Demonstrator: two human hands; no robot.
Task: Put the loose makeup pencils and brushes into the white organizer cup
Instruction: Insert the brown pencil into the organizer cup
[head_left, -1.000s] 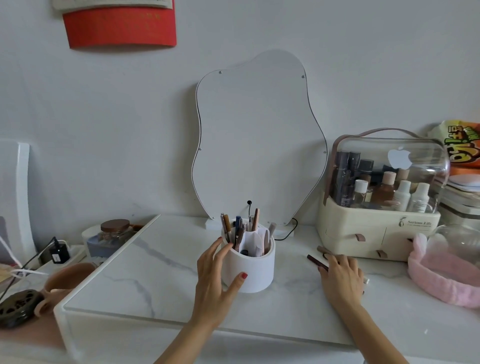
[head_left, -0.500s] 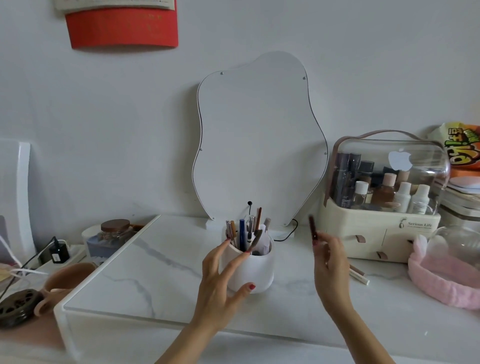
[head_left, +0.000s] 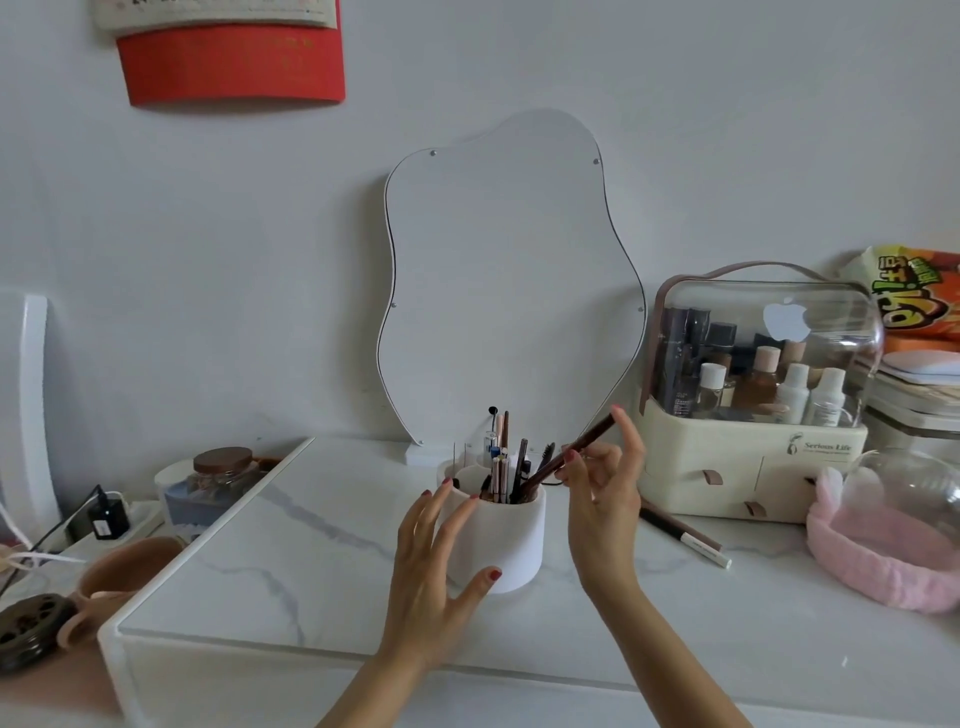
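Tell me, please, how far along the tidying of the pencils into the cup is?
Done: several pencils and brushes stand in the white organizer cup, steadied by the left hand. In hand: the right hand lowers a brown pencil into it. Left: one pencil on the marble top.

The cream cosmetics case (head_left: 748, 467), just right of the right hand (head_left: 602, 499), carries the words "Serious Life" on its front, with smaller print below too small to read. An apple logo (head_left: 785, 322) sits on its clear dome. The orange snack bag (head_left: 919, 296) farther right bears bold yellow characters, not legible.
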